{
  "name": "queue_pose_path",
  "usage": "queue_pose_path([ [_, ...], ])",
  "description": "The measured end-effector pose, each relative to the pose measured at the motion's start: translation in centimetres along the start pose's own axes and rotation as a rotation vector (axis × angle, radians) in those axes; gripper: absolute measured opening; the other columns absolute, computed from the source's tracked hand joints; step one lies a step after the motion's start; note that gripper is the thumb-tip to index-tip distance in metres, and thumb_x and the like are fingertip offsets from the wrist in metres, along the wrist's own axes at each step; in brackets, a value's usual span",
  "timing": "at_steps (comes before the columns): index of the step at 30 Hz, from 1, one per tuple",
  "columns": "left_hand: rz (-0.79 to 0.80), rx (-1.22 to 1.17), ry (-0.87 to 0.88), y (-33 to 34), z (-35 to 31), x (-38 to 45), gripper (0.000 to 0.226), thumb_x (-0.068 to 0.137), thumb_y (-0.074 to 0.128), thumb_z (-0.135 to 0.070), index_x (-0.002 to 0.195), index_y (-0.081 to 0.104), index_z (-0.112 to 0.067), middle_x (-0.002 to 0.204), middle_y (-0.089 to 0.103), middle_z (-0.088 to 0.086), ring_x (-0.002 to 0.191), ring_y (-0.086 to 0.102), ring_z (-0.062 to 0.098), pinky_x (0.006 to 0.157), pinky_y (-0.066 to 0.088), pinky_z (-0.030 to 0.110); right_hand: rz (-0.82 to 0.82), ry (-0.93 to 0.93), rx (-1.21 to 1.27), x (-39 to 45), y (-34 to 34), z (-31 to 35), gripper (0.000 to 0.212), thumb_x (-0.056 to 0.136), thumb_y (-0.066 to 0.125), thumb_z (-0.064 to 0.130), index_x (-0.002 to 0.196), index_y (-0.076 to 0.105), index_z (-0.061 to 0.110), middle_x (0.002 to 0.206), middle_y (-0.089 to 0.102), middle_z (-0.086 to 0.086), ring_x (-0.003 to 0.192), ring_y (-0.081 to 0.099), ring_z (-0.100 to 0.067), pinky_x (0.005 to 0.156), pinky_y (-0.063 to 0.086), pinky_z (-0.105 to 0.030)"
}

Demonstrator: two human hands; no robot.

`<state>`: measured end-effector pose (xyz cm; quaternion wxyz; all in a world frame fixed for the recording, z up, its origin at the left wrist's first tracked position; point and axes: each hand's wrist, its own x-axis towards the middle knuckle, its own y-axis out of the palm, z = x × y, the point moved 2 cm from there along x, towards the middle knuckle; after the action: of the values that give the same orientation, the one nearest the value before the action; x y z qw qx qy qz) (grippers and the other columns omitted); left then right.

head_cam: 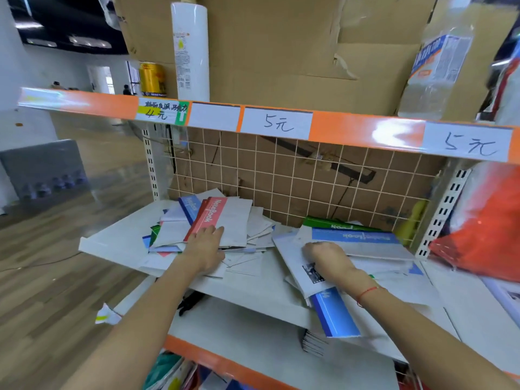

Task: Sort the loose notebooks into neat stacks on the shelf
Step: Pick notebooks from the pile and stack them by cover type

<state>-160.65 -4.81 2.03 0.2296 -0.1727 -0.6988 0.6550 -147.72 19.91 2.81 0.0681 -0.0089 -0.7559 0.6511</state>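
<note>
Reaching onto the white shelf (118,237), both bare hands work among loose notebooks. Toward the shelf's left end a jumbled pile of notebooks (180,235) fans out in all directions, and a red-spined notebook (222,220) lies on top of it, tilted. The left hand (206,246) rests flat on the near edge of that top notebook, fingers straight and together, gripping nothing. At the shelf's back runs a wire grid (295,175) with cardboard behind. Toward the right end lies a second, looser heap (374,266), topped by a blue-banded notebook (357,240) with a green one (329,222) just behind it. The right hand (327,258), a red string at its wrist, presses on this heap with fingers curled under; whether they pinch a cover I cannot tell. A blue-spined notebook (334,313) juts out over the shelf's front edge below that wrist. Past the right end leans an orange bag (484,220).
</note>
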Motion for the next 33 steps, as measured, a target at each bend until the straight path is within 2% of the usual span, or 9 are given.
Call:
queue_pose_path([
  [3, -0.014, 0.020, -0.001, 0.1, 0.1, -0.1, 0.058, 0.093, 0.048, -0.031, 0.144, 0.026, -0.013, 0.139, 0.035, 0.012, 0.127, 0.034, 0.029, 0.108, 0.028, 0.042, -0.075, -0.048, 0.150, -1.5, -0.1, -0.1, 0.043, 0.079, 0.044, -0.007, 0.115, 0.060, 0.010, 0.110, 0.066, -0.009, 0.104, 0.058, -0.029, 0.076, 0.036, -0.028],
  [6, -0.025, 0.040, -0.009, -0.1, 0.1, 0.1, 0.051, 0.093, 0.049, -0.033, 0.137, 0.034, -0.012, 0.134, 0.036, 0.013, 0.124, 0.036, 0.030, 0.107, 0.029, 0.043, -0.180, -0.085, 0.309, -3.3, 0.0, -0.8, 0.043, 0.076, 0.047, -0.005, 0.112, 0.062, 0.013, 0.110, 0.064, -0.006, 0.098, 0.060, -0.029, 0.074, 0.045, -0.033],
  [11, -0.024, 0.027, -0.013, 0.1, -0.5, 0.3, 0.051, 0.092, 0.051, -0.038, 0.135, 0.038, -0.014, 0.132, 0.034, 0.014, 0.124, 0.034, 0.031, 0.107, 0.029, 0.042, -0.144, 0.117, 0.167, -4.4, -0.6, -2.5, 0.039, 0.090, 0.048, 0.031, 0.127, 0.048, 0.021, 0.112, 0.042, -0.003, 0.092, 0.056, -0.028, 0.067, 0.039, -0.031],
  [14, -0.008, -0.005, 0.001, 0.4, -1.0, 0.3, 0.054, 0.090, 0.055, -0.037, 0.133, 0.037, -0.011, 0.136, 0.036, 0.015, 0.123, 0.037, 0.032, 0.107, 0.031, 0.041, -0.059, 0.216, 0.050, -3.6, -0.3, -3.3, 0.044, 0.091, 0.044, 0.054, 0.108, 0.055, 0.015, 0.109, 0.038, -0.005, 0.110, 0.046, -0.028, 0.083, 0.037, -0.035],
  [17, -0.004, 0.010, 0.030, 0.7, -1.1, 0.3, 0.051, 0.090, 0.055, -0.031, 0.132, 0.035, -0.011, 0.133, 0.042, 0.013, 0.122, 0.041, 0.028, 0.106, 0.032, 0.039, 0.076, 0.251, 0.061, -2.9, 0.6, -3.4, 0.064, 0.091, 0.036, 0.064, 0.128, 0.045, 0.012, 0.135, 0.037, -0.012, 0.125, 0.036, -0.031, 0.101, 0.031, -0.043],
  [21, 0.017, 0.083, 0.032, 0.9, -0.8, 0.2, 0.062, 0.092, 0.053, -0.031, 0.144, 0.024, -0.013, 0.140, 0.033, 0.014, 0.129, 0.033, 0.030, 0.109, 0.026, 0.042, 0.180, 0.140, -0.132, -2.7, 0.5, -3.6, 0.082, 0.088, 0.022, 0.072, 0.147, 0.019, 0.016, 0.138, 0.040, -0.017, 0.125, 0.037, -0.035, 0.105, 0.022, -0.050],
  [24, 0.035, 0.123, 0.025, 1.1, -1.0, 0.3, 0.064, 0.094, 0.050, -0.027, 0.148, 0.017, -0.014, 0.143, 0.027, 0.017, 0.132, 0.028, 0.032, 0.111, 0.023, 0.044, 0.169, 0.086, -0.156, -2.4, -0.6, -3.6, 0.077, 0.089, 0.028, 0.070, 0.145, 0.022, 0.017, 0.123, 0.054, -0.016, 0.111, 0.052, -0.034, 0.097, 0.033, -0.047],
  [27, 0.028, 0.125, 0.018, 1.3, -1.5, 0.4, 0.062, 0.095, 0.047, -0.019, 0.147, 0.016, -0.011, 0.149, 0.020, 0.019, 0.136, 0.022, 0.033, 0.113, 0.021, 0.043, 0.123, 0.030, -0.179, -2.1, -0.9, -3.0, 0.067, 0.095, 0.028, 0.060, 0.144, 0.024, 0.015, 0.108, 0.062, -0.016, 0.098, 0.058, -0.033, 0.072, 0.040, -0.036],
  [33, 0.053, 0.112, 0.016, 1.5, -1.5, 0.3, 0.069, 0.092, 0.045, -0.002, 0.149, 0.008, -0.009, 0.156, 0.004, 0.017, 0.144, 0.004, 0.033, 0.116, 0.011, 0.048, 0.087, -0.020, -0.294, -1.6, -1.3, -2.0, 0.050, 0.099, 0.040, 0.025, 0.143, 0.025, 0.007, 0.111, 0.061, -0.013, 0.102, 0.058, -0.032, 0.067, 0.035, -0.035],
])
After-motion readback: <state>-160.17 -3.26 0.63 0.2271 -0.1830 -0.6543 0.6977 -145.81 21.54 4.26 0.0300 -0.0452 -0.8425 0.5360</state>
